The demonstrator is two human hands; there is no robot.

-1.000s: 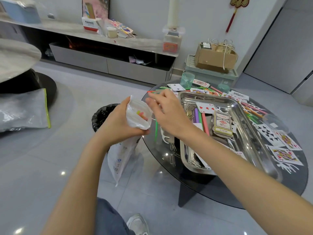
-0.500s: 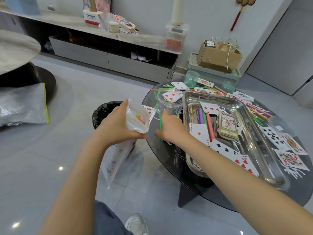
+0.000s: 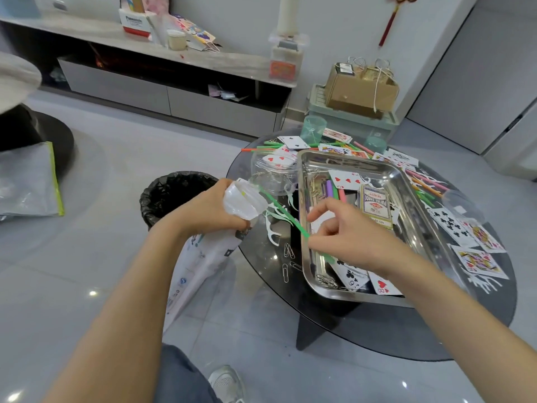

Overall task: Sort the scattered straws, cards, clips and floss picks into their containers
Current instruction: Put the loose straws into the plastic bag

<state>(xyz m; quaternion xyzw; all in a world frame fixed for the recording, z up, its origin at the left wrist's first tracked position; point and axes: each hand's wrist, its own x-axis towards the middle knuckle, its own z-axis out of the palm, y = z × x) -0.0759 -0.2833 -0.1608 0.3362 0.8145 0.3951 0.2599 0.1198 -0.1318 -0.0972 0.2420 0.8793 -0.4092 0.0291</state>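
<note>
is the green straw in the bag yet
Barely: the green straw has its tip at the mouth of the bag; the right hand pinches the rest outside.

left hand [image 3: 209, 210] grips plastic bag [image 3: 245, 200] | right hand [image 3: 345, 237] pinches green straw [image 3: 283, 212], tip at bag mouth

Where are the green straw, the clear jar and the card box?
green straw [image 3: 283, 213]: head view, middle of its shaft.
clear jar [image 3: 270, 178]: head view, its side wall.
card box [image 3: 374, 206]: head view, its printed top face.
</note>
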